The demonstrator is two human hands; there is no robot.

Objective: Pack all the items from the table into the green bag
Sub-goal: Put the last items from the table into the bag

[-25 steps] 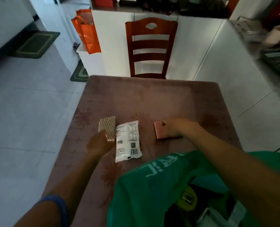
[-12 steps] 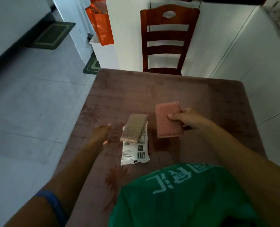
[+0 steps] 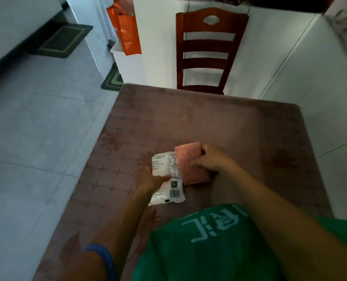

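A white packet (image 3: 166,179) with a barcode lies on the brown table (image 3: 188,118), near its middle. My left hand (image 3: 153,180) grips the packet's left edge, thumb lying across the top. My right hand (image 3: 211,159) holds a pink patterned packet (image 3: 190,163) by its right side, and its left edge overlaps the white packet. The tan patterned packet is hidden. The green bag (image 3: 209,250) with white lettering sits at the table's near edge, under my right forearm. Its opening does not show.
A brown wooden chair (image 3: 207,51) stands at the table's far side against a white cabinet. An orange bag (image 3: 126,27) hangs at the back left. Grey tiled floor with green mats (image 3: 63,40) lies to the left.
My right hand has carried the pink packet left until it overlaps the white packet. My left hand has moved right and taken hold of the white packet. The tan packet has gone out of sight.
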